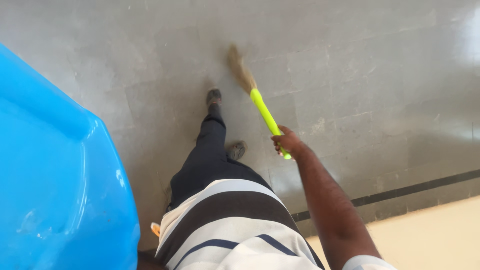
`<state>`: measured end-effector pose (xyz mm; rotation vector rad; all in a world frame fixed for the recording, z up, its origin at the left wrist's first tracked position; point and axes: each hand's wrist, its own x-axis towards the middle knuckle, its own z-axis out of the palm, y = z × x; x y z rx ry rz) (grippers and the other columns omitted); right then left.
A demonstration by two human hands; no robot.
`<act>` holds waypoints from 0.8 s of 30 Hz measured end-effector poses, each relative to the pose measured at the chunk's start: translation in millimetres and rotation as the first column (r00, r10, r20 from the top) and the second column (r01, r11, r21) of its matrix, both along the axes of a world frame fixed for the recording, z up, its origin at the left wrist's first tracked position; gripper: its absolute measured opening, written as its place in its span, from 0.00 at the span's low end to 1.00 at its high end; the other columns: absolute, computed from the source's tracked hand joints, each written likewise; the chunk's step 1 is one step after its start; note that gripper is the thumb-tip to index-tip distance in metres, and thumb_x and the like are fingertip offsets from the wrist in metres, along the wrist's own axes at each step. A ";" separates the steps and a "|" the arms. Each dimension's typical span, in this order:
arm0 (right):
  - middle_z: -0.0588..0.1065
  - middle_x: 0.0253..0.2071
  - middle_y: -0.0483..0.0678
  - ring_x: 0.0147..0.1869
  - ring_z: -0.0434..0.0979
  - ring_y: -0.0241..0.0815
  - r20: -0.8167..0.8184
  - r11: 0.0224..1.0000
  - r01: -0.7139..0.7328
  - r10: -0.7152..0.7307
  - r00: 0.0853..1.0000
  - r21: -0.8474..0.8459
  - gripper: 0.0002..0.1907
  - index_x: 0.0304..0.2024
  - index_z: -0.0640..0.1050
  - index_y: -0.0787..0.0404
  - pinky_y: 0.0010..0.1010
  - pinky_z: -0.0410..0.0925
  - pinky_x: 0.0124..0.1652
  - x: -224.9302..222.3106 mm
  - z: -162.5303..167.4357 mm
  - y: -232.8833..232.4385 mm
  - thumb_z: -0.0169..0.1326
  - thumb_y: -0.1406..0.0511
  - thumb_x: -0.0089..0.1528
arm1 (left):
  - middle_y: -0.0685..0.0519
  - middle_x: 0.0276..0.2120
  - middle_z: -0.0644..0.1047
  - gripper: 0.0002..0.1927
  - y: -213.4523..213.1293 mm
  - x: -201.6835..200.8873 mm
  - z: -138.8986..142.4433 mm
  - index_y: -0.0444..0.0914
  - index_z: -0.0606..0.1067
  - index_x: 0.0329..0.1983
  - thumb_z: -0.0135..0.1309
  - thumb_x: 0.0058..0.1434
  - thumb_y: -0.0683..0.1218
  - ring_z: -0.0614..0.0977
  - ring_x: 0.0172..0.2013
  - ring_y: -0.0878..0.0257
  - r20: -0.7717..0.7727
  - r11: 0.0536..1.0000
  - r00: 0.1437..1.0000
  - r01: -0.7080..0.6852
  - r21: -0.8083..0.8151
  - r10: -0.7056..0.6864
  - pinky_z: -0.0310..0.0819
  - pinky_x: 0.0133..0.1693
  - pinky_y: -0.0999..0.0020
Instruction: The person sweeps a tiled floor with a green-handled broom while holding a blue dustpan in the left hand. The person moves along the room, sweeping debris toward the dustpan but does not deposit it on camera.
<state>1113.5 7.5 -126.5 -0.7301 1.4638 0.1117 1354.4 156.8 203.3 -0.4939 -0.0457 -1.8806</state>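
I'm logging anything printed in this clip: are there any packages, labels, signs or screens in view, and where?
None in view.
Right hand: grips the lime-green handle of a grass broom, its straw-coloured head on the grey tiled floor.
Blue plastic object: at the left edge, smooth, unmarked.

Open grey tiled floor [360, 65] ahead and to the right of the broom [252, 90], unobstructed out to the top and right edges. Bulky blue plastic object [55, 170] well to the left of the broom, blocking that whole side. Between the two, only a narrow strip of floor, partly taken up by the person's legs and shoes [214, 96]. Right hand [287, 142] closed on the broom's yellow-green handle. Dark floor band [415, 189] and cream surface [430, 235] below right.
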 end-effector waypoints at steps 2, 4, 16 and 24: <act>0.70 0.26 0.48 0.22 0.68 0.36 0.009 0.995 0.091 -0.091 0.996 0.048 0.36 0.74 0.63 0.57 0.30 0.65 0.19 -9.8 -3.3 -21.7 0.56 0.69 0.62 | 0.39 0.47 0.80 0.20 -21.9 10.2 -10.8 0.32 0.70 0.58 0.49 0.71 0.51 0.86 0.44 0.51 0.004 1.000 1.000 0.027 -0.013 -0.027 0.81 0.46 0.59; 0.70 0.26 0.48 0.22 0.68 0.37 -0.019 0.982 0.185 -0.185 0.983 0.036 0.37 0.74 0.63 0.57 0.31 0.65 0.19 -11.7 -11.3 -37.7 0.56 0.69 0.63 | 0.38 0.47 0.80 0.20 -46.8 22.0 -20.5 0.32 0.70 0.59 0.49 0.71 0.51 0.86 0.44 0.50 0.009 0.998 0.998 0.062 -0.015 -0.062 0.81 0.47 0.59; 0.71 0.26 0.47 0.21 0.68 0.36 -0.072 0.954 0.300 -0.299 0.952 0.008 0.38 0.74 0.57 0.46 0.31 0.66 0.21 -20.2 10.7 -55.6 0.56 0.67 0.63 | 0.38 0.55 0.76 0.25 -222.8 108.4 -154.1 0.34 0.67 0.59 0.46 0.57 0.44 0.82 0.52 0.44 0.478 0.817 0.773 0.090 0.570 -0.418 0.81 0.46 0.52; 0.68 0.24 0.44 0.21 0.64 0.32 -0.137 0.556 0.789 -0.788 0.601 0.263 0.13 0.54 0.69 0.60 0.25 0.63 0.21 -27.4 -37.9 -59.0 0.53 0.66 0.68 | 0.43 0.46 0.77 0.27 -271.9 144.2 -309.2 0.38 0.69 0.51 0.35 0.47 0.32 0.82 0.43 0.51 0.624 0.589 0.108 -0.240 0.772 -0.774 0.81 0.43 0.58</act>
